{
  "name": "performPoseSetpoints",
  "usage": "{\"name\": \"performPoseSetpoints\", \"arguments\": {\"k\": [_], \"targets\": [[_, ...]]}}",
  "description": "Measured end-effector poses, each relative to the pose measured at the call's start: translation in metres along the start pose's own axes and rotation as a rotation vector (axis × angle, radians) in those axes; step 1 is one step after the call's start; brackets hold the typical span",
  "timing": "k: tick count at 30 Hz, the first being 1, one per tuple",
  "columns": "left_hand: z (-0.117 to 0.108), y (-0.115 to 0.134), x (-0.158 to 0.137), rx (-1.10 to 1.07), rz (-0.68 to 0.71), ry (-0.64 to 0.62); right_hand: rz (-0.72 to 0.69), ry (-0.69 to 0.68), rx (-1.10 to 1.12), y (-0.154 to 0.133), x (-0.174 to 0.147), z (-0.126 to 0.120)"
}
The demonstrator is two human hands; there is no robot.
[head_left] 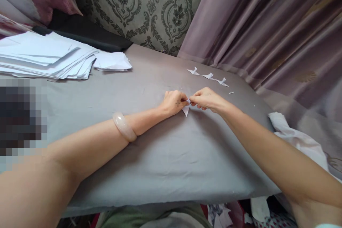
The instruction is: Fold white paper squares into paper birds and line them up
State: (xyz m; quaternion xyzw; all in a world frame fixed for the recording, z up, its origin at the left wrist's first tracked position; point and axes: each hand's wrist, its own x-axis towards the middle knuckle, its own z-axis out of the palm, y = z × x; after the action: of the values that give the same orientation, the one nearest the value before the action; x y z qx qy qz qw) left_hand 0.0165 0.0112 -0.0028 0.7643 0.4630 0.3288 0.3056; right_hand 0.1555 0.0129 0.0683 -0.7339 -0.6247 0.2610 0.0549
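Note:
Near the middle of the cloth-covered table, a small folded white paper piece [186, 110] is pinched between both of my hands. My left hand [174, 102], with a pale bangle [124, 127] farther up the arm, closes its fingers on the paper's upper left part. From the other side, the fingertips of my right hand [205, 98] pinch its top. A pointed white tip sticks out below the left fingers; the rest of the fold is hidden. Beyond my right hand, three folded paper figures [208, 76] with pointed ends lie in a slanting row.
A large stack of white sheets [45, 57] lies at the back left, beside a smaller paper stack [112, 61]. A tiny paper scrap [231, 92] is right of the figures. Purple curtains [262, 25] hang along the right edge. White fabric [299, 137] lies at the right.

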Motion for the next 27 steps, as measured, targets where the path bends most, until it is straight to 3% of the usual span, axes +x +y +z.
{"name": "performPoseSetpoints", "arguments": {"k": [9, 20, 27], "targets": [[0.0, -0.002, 0.0, 0.024, 0.02, -0.003, 0.002, -0.106, 0.183, 0.016, 0.014, 0.0], [0.0, -0.004, -0.001, 0.029, 0.051, 0.007, 0.067, -0.258, 0.677, 0.031, 0.01, 0.008], [-0.002, -0.003, -0.001, -0.003, 0.026, -0.019, 0.05, -0.318, 0.857, 0.043, 0.016, 0.018]]}}
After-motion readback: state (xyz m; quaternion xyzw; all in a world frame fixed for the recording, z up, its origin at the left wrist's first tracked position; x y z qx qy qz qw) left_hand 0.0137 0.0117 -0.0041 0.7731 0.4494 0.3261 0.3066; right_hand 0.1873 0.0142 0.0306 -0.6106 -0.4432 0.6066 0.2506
